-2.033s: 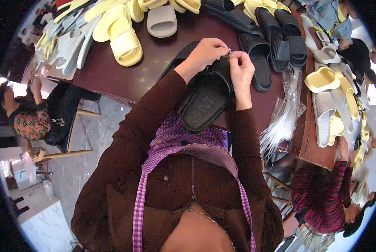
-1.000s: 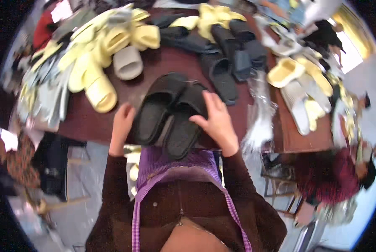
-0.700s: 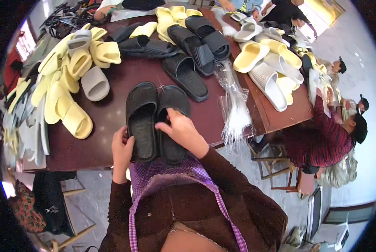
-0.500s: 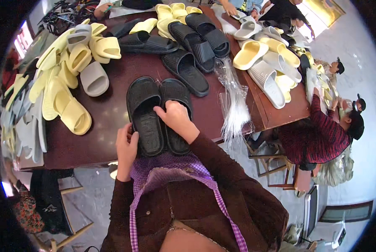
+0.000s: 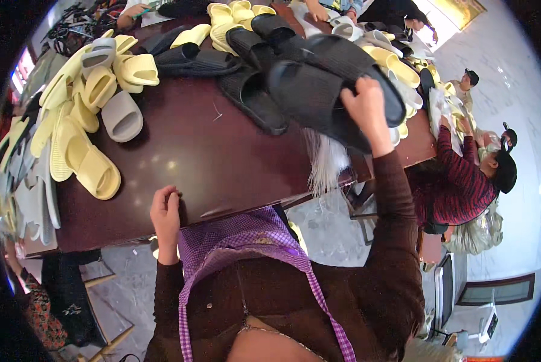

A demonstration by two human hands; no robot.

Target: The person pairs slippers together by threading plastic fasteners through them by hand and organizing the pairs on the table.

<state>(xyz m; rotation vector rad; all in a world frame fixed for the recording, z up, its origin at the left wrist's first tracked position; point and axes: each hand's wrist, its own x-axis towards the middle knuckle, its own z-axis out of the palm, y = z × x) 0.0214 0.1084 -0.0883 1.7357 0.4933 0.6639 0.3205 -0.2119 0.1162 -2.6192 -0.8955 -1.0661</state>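
Observation:
A pair of black ribbed slippers (image 5: 304,90) is raised over the right part of the table, soles tilted. My right hand (image 5: 367,108) grips them together near their inner edges; its fingertips are partly hidden. At the table's near edge, my left hand (image 5: 165,211) is loosely closed, fingers curled, with nothing visible in it. Another black slipper (image 5: 255,102) lies on the table just left of the raised pair. Below that pair a bundle of clear plastic (image 5: 326,160) hangs near the table edge, its upper part hidden.
The dark red table (image 5: 180,151) carries a heap of yellow slippers (image 5: 95,172) and a grey slipper (image 5: 122,116) on its left. Several more black slippers (image 5: 192,60) lie behind. At the right, a person in a striped top (image 5: 448,190) works by more slippers.
My right hand has lifted the black pair off the table and carried it right and away from me. My left hand has let go and moved slightly left, its fingers curling.

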